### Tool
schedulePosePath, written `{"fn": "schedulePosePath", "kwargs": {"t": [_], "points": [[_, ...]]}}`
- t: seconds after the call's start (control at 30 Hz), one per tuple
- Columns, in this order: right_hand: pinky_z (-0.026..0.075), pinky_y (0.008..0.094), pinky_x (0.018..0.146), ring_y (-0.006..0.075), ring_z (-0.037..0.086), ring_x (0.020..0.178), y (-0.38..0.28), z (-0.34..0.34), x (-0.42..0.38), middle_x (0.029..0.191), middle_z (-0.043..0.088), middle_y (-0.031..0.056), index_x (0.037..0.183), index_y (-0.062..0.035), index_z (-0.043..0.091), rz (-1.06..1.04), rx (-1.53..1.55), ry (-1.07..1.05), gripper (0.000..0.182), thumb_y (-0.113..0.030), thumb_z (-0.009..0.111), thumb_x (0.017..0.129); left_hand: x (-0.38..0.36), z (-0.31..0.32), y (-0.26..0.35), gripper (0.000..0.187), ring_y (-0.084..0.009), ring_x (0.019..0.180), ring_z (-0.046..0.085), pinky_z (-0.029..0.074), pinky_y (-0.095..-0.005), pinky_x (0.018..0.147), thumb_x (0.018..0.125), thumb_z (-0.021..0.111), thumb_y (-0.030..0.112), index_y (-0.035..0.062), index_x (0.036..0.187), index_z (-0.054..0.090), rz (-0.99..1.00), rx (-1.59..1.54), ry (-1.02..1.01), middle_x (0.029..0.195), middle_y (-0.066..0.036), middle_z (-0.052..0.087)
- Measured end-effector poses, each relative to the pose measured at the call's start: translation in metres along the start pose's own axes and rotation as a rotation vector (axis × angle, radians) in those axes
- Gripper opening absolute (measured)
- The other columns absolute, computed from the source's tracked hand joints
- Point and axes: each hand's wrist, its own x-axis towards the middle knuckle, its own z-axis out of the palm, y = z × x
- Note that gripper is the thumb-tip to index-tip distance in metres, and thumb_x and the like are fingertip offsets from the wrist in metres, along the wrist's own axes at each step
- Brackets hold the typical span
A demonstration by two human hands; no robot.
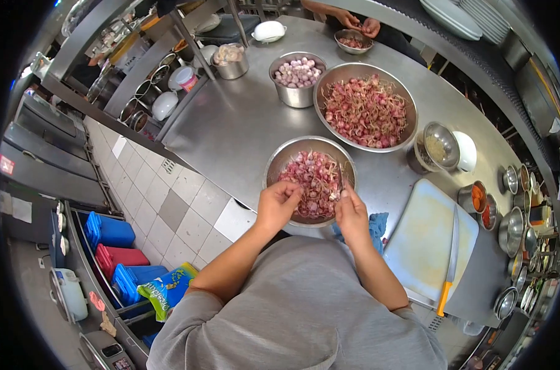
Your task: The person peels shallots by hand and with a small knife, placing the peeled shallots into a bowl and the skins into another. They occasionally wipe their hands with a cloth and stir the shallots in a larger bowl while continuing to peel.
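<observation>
A steel bowl (pixel 273 161) of small red shallots (pixel 314 176), with skins among them, stands at the table's near edge in front of me. My left hand (pixel 278 206) is over its left rim, thumb and fingers pinched together; whatever is between them is hidden. At the right rim, my right hand (pixel 351 216) is closed on a thin metal blade that looks like a small knife (pixel 341 177), its tip pointing away over the shallots. Behind, a larger steel bowl (pixel 409 126) holds many shallots with roots and dry stems.
A pot (pixel 295 97) of peeled shallots stands behind. A blue cloth (pixel 377 229) lies by my right wrist. To the right, a long knife (pixel 452 253) with a yellow handle rests on a white cutting board (pixel 418 246). Across the table, another person's hands (pixel 361 26) work over a small bowl (pixel 354 48).
</observation>
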Motion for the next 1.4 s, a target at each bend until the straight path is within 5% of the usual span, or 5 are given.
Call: {"fn": "schedulePosePath", "kwargs": {"t": [0.1,0.2,0.53,1.03,1.4], "points": [[0.028,0.0214,0.045,0.004,0.034,0.052,-0.005,-0.011,0.004,0.063,0.04,-0.0061,0.132,-0.0053,0.055,0.054,0.022,-0.005,0.038,-0.033,0.046,0.107,0.005,0.002,0.019,0.027,-0.0336,0.091,0.067,0.055,-0.0394,0.083,0.078,0.071,0.001,0.0069,0.104,0.072,0.883,0.886,0.329,0.104,-0.013,0.069],[0.027,0.0221,0.04,0.0049,0.034,0.047,-0.007,-0.013,0.004,0.063,0.043,-0.0045,0.104,-0.0074,0.059,0.088,-0.035,-0.017,0.034,-0.04,0.049,0.106,0.021,0.003,0.012,0.022,-0.0327,0.097,0.066,0.054,-0.0409,0.084,0.079,0.07,0.005,0.0069,0.101,0.072,0.565,0.734,-0.041,0.108,-0.013,0.067],[0.029,0.0213,0.042,0.0044,0.035,0.05,-0.002,-0.017,-0.006,0.066,0.045,-0.0037,0.135,-0.0058,0.053,0.107,-0.054,-0.014,0.044,-0.038,0.046,0.107,0.04,0.019,-0.011,0.013,-0.0323,0.087,0.068,0.055,-0.0406,0.079,0.077,0.07,0.01,0.0045,0.088,0.07,0.555,0.954,-0.022,0.091,-0.013,0.069],[0.033,0.0204,0.052,0.0053,0.038,0.059,-0.012,-0.005,-0.009,0.069,0.043,-0.0055,0.153,-0.0104,0.04,-0.086,-0.131,-0.093,0.049,-0.027,0.047,0.107,0.025,0.003,0.026,0.028,-0.0203,0.102,0.067,0.056,-0.0301,0.095,0.089,0.07,-0.003,-0.0008,0.116,0.066,-0.205,-0.727,-0.308,0.109,-0.011,0.07],[0.047,0.0289,0.095,0.0198,0.064,0.109,-0.033,0.008,-0.024,0.119,0.068,0.0124,0.15,-0.0056,0.043,-0.248,-0.425,-0.192,0.047,-0.024,0.047,0.107,-0.008,0.013,0.052,0.032,-0.0148,0.093,0.067,0.057,-0.0285,0.085,0.082,0.075,-0.008,-0.001,0.112,0.066,0.233,-0.424,-0.256,0.103,-0.008,0.07]]}}
